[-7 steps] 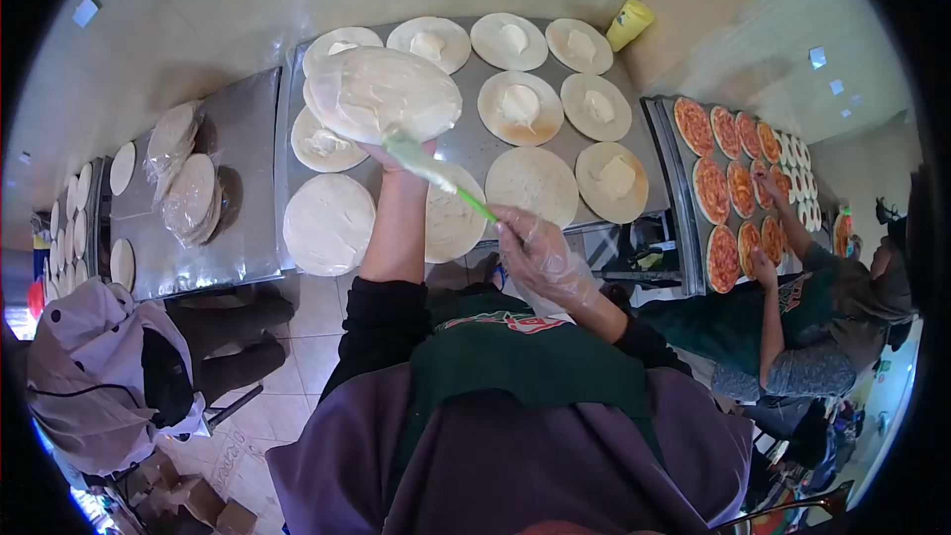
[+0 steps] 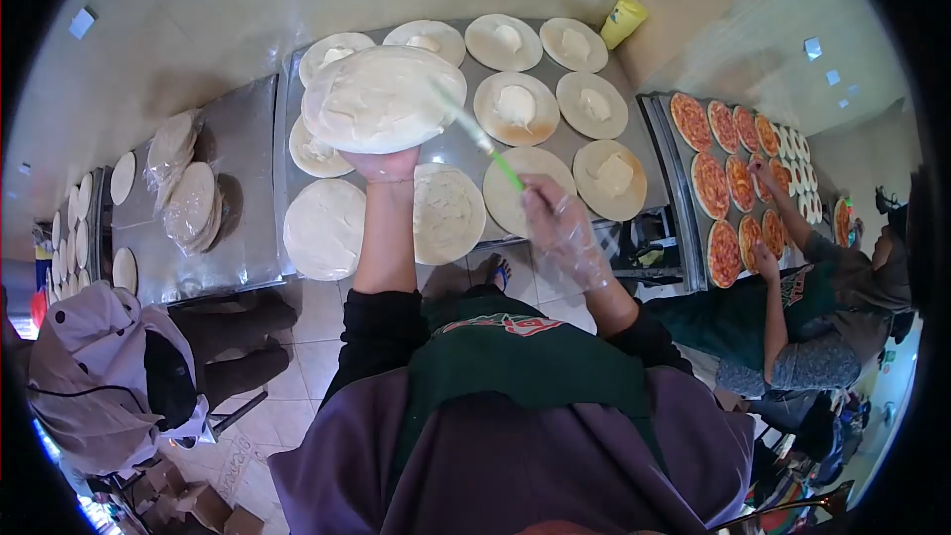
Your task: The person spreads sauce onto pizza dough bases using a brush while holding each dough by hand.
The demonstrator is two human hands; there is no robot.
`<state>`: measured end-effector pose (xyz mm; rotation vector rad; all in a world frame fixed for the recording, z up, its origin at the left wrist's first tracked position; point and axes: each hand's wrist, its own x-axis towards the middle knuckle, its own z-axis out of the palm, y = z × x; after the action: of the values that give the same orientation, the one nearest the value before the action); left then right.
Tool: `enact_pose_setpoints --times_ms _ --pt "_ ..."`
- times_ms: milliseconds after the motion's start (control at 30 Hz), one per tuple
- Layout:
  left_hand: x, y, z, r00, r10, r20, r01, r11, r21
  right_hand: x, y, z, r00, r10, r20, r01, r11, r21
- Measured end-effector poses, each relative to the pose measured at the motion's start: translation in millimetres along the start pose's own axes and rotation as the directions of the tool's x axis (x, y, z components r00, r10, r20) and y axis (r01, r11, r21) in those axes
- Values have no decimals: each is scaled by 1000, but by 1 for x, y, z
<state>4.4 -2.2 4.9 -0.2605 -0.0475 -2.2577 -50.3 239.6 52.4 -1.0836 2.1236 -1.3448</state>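
Metal table (image 2: 461, 151), middle position: its surface carries discs set close together. The raised disc (image 2: 371, 89) is above its left half. The left hand (image 2: 384, 166) supports it from below; the right hand (image 2: 563, 233) is closed on the spatula (image 2: 507, 170).

Risks, as judged:
- Disc tips or slides: support from one palm, uneven pressure from above.
- Disc tears or dents: blade pressed edge-on.
- Cream drips onto discs below: excess at the rim.
- Spatula slips: loose glove (image 2: 586, 263), greasy handle.

Count:
- Raised disc: 1.
- Discs visible on the middle table: 11; 8 bear a mound of cream. Any behind the raised disc: cannot tell.
- Spatula: 1.
- Yellow cup (image 2: 624, 22), far right: 1.
- Loose discs (image 2: 123, 178), left table (image 2: 248, 173): 2.
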Motion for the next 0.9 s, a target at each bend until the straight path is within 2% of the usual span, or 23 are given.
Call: enact_pose_setpoints --times_ms 33,233,367,433,467,500,533,567,667,800,833,867,900 --pt "0 1 0 990 -71 124 91 983 -161 4 6 -4 996 63 -61 -60 997 41" --pt "-2 1 7 994 -41 99 53 991 -125 15 29 -5 990 -20 -141 28 998 51" --pt "-4 -3 9 992 -32 125 47 992 -119 2 16 -1 992 22 -122 -21 1000 10" --pt "-6 -5 7 989 -40 144 62 986 -157 -6 14 3 990 -114 -81 96 976 -198" --pt "-7 -8 8 989 -44 144 66 986 -155 -11 11 7 990 -113 -85 94 976 -196" --pt "-10 -13 9 998 54 -31 -53 998 46 -17 6 11 976 -211 -60 197 964 -180" --pt "-12 -15 9 966 183 -181 -132 956 263 -22 3 15 952 -305 -38 295 941 -162" --pt "-12 -16 8 967 179 -181 -127 956 264 -26 5 19 943 -332 -5 326 930 -171" --pt "-11 -14 -3 998 30 -54 -27 998 55 -31 -4 20 910 -409 73 415 901 -126" --pt "-11 -8 -18 982 -116 152 146 968 -204 -25 -4 5 924 -382 -27 378 921 -95" --pt "-10 -8 -20 968 -139 210 192 946 -262 -21 -1 -3 981 -187 -56 183 981 -63" --pt "-9 -8 -18 967 -137 214 192 946 -262 -17 2 -9 997 15 -78 -17 1000 -27" --pt "-9 -9 -13 980 -123 156 156 964 -216 -10 12 -12 997 12 -77 -14 1000 -28"
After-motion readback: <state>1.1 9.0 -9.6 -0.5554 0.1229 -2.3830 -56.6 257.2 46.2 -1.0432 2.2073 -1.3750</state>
